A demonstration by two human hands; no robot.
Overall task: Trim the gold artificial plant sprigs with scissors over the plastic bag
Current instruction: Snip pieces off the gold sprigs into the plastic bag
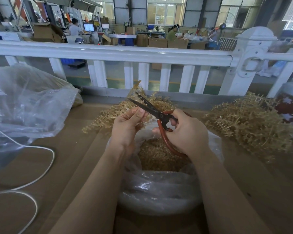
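Cutting step in hand: left hand (128,125) pinches gold sprig (139,92) upright above plastic bag (159,191); right hand (184,130) grips scissors (152,110), blades parted at stem. Next: close blades, let trimmings fall into bag.

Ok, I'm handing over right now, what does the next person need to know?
Left hand pinches a gold sprig upright. Right hand grips the red-handled scissors, blades open at the sprig. Both hands are over the open plastic bag, which already holds trimmings. Gold piles lie behind the hands and to the right; which is trimmed, I cannot tell. Left: finish this cut, carry on.
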